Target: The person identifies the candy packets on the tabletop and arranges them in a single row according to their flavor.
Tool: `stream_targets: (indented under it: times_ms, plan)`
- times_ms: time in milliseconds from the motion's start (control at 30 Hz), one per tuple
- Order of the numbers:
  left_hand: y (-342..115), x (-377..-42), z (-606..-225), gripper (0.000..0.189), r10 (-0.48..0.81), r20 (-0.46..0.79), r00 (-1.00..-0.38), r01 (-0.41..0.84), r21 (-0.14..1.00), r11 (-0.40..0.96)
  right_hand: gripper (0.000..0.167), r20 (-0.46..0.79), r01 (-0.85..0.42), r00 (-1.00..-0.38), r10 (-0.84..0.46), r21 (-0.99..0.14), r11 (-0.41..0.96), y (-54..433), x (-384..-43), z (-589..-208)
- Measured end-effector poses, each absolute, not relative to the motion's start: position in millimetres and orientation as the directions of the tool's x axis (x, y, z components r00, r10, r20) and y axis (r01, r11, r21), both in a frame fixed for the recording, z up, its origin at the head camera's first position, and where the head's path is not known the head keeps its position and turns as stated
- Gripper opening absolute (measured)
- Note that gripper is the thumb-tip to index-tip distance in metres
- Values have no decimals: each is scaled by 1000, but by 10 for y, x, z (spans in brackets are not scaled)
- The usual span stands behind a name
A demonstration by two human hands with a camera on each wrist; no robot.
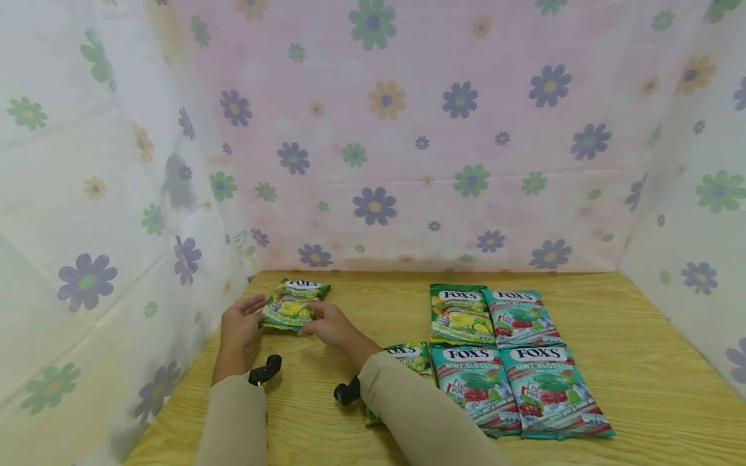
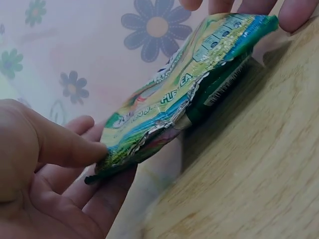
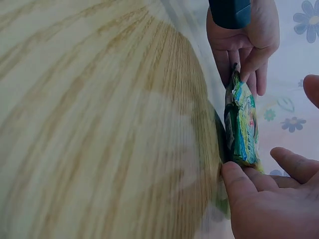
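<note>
A green and yellow Fox's Spring Tea candy bag (image 1: 293, 303) is at the far left of the table, between both hands. My left hand (image 1: 240, 323) pinches its left edge, thumb (image 2: 75, 147) on top and fingers underneath. At the bag's opposite edge is my right hand (image 1: 335, 327), its fairly straight fingers (image 3: 237, 179) touching the bag from the side. In the left wrist view the candy bag (image 2: 164, 99) is tilted, its left end raised above the wood.
On the right of the wooden table (image 1: 629, 362) lie several more candy bags: a green Spring Tea one (image 1: 460, 317), teal Mint Blossom ones (image 1: 556, 388), and another green one (image 1: 408, 356) partly behind my right sleeve. Flowered cloth (image 1: 408, 162) surrounds the table's back and sides.
</note>
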State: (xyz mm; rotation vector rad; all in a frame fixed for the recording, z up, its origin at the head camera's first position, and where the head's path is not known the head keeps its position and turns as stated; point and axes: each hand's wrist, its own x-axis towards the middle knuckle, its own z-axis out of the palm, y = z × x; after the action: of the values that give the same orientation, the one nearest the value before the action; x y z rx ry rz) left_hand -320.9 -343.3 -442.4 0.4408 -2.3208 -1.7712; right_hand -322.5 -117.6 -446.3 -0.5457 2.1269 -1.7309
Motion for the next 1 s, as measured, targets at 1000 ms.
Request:
stream_targets:
  times_ms: [1000]
  plan:
    - [-3474,-3177,-4454,48,-343,-66,-937,-194,915,353,73,-85,-16,-834,-545,-984,178,-1127,-3271,-4434]
